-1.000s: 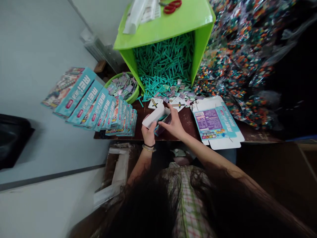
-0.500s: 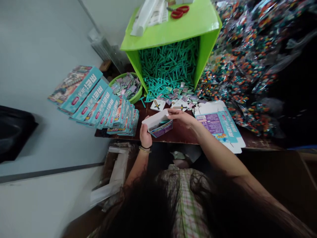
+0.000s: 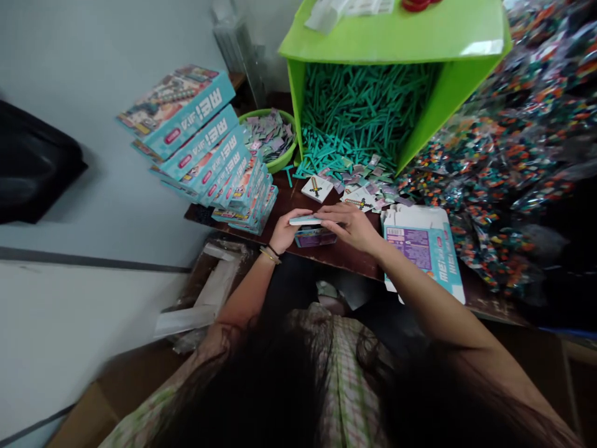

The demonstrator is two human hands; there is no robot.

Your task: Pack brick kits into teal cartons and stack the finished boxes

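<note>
A small purple-and-teal cardboard box (image 3: 315, 238) is between my hands at the front edge of the dark red table. Its lid flap (image 3: 304, 220) lies folded most of the way over the opening, with a narrow gap below it. My left hand (image 3: 283, 231) is closed around the box's left end. My right hand (image 3: 357, 226) presses on the lid's right part, thumb along its near edge and fingers behind. Just behind the box lie white cards with a pixel sword picture (image 3: 318, 188). The box's contents are mostly hidden.
Finished-looking teal boxes (image 3: 196, 121) stand in a leaning stack at left. A green bin (image 3: 396, 46) spills teal sticks, beside a green basket (image 3: 285, 160) of small packets. Flattened cartons (image 3: 445, 249) lie right, before bags of coloured pieces (image 3: 494, 186). Red scissors (image 3: 417, 5) rest on the bin.
The raised white flap has been folded down over the box opening. My right hand has moved onto the lid. The head view has shifted and turned.
</note>
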